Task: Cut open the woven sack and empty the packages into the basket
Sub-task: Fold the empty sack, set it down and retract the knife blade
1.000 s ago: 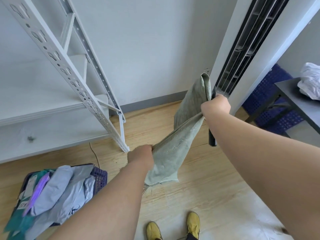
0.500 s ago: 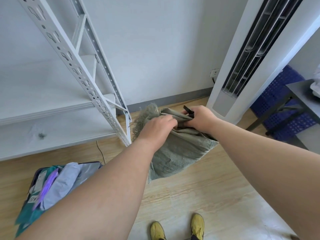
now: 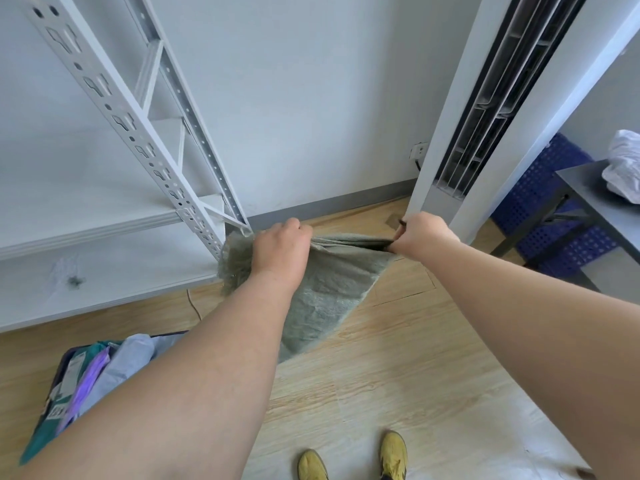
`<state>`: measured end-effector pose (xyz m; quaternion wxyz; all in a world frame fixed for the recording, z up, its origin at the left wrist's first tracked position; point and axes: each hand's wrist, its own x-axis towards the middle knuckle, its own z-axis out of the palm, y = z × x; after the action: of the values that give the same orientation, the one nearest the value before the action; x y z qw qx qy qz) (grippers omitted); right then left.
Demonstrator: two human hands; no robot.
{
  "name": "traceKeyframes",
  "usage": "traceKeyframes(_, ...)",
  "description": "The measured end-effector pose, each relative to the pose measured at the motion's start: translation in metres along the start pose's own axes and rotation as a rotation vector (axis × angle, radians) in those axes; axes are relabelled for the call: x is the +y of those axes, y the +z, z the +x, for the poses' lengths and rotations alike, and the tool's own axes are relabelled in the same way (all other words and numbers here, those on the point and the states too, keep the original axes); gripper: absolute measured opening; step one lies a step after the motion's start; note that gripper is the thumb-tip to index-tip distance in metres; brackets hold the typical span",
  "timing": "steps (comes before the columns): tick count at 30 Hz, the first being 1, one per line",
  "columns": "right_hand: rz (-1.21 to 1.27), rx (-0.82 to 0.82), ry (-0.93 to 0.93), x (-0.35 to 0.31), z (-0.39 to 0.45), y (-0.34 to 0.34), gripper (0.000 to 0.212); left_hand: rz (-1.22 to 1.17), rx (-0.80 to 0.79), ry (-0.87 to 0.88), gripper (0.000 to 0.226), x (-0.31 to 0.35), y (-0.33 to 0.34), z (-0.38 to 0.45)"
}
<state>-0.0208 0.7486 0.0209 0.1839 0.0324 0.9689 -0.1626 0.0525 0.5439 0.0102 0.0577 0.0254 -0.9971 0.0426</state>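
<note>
The limp grey-green woven sack (image 3: 332,289) hangs folded between my hands above the wooden floor. My left hand (image 3: 280,251) grips its upper edge near the frayed end. My right hand (image 3: 422,237) grips the other end of that edge together with a thin black tool (image 3: 401,225), of which only the tip shows. At the lower left stands the dark basket (image 3: 62,362), holding several grey, purple and teal packages (image 3: 114,365); my left forearm hides part of it.
A white metal shelf rack (image 3: 149,140) stands at the left against the wall. A tall white air-conditioner unit (image 3: 485,133) stands at the right, with blue crates (image 3: 554,209) and a grey table (image 3: 599,199) beyond it. My yellow shoes (image 3: 356,459) are on the floor.
My right hand came down from head height to the left hand, folding the sack. Since then both hands have moved apart, stretching the folded top edge sideways.
</note>
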Motion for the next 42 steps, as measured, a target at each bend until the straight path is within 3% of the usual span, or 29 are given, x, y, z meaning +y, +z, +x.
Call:
traceKeyframes(2,0.121,0.036,-0.024,0.004,0.004,-0.003,0.013,0.039,-0.015,-0.009,0.022,-0.002,0.002,0.0)
traceKeyframes(5,0.389,0.033,-0.199,-0.001,0.001,-0.004,0.049,0.008,-0.018,-0.104,0.025,-0.009,0.003,0.002)
traceKeyframes(7,0.42,0.121,-0.329,-0.009,-0.005,-0.005,0.071,0.008,0.015,-0.103,0.025,-0.016,0.002,0.007)
traceKeyframes(9,0.32,0.186,-0.469,-0.02,-0.011,-0.006,0.081,0.008,0.029,-0.075,0.025,-0.019,-0.002,0.015)
traceKeyframes(11,0.082,0.203,-0.543,-0.033,-0.016,-0.006,0.08,-0.028,0.031,-0.04,0.024,-0.019,-0.007,0.022)
traceKeyframes(13,-0.118,0.233,-0.512,-0.039,-0.013,-0.004,0.061,-0.069,0.026,0.013,0.023,-0.022,-0.011,0.028)
traceKeyframes(14,-0.079,0.229,-0.469,-0.04,-0.011,-0.005,0.05,-0.078,0.027,0.048,0.021,-0.026,-0.013,0.029)
traceKeyframes(16,0.311,0.124,-0.396,-0.035,-0.006,-0.007,0.04,-0.108,0.056,0.07,0.015,-0.035,-0.016,0.031)
traceKeyframes(18,0.814,-0.029,-0.343,-0.025,-0.005,-0.01,0.052,-0.189,0.076,0.013,0.015,-0.042,-0.022,0.032)
traceKeyframes(20,1.061,-0.159,-0.276,-0.013,-0.001,-0.005,0.068,-0.288,0.026,-0.1,0.015,-0.051,-0.03,0.035)
traceKeyframes(24,0.957,-0.353,-0.266,0.0,0.0,0.024,0.096,-0.465,-0.173,-0.262,0.024,-0.078,-0.045,0.039)
traceKeyframes(27,1.005,-0.354,-0.259,-0.004,-0.003,0.029,0.079,-0.659,-0.275,-0.252,0.041,-0.088,-0.065,0.045)
traceKeyframes(29,1.014,-0.355,-0.243,-0.007,-0.005,0.022,0.07,-0.668,-0.338,-0.228,0.045,-0.09,-0.08,0.049)
traceKeyframes(33,0.839,-0.536,-0.232,-0.018,-0.01,0.019,0.059,-0.679,-0.434,-0.24,0.054,-0.101,-0.097,0.053)
traceKeyframes(36,0.909,-0.496,-0.179,-0.033,-0.016,0.03,0.046,-0.59,-0.289,-0.3,0.043,-0.113,-0.092,0.054)
traceKeyframes(39,1.029,-0.29,-0.147,-0.05,-0.023,0.035,0.024,-0.266,0.183,-0.45,0.04,-0.116,-0.069,0.047)
traceKeyframes(41,1.079,-0.215,-0.128,-0.058,-0.023,0.037,0.023,-0.392,0.29,-0.603,0.057,-0.103,-0.047,0.032)
traceKeyframes(42,1.098,-0.214,-0.112,-0.061,-0.024,0.036,0.023,-0.503,0.243,-0.673,0.067,-0.094,-0.034,0.022)
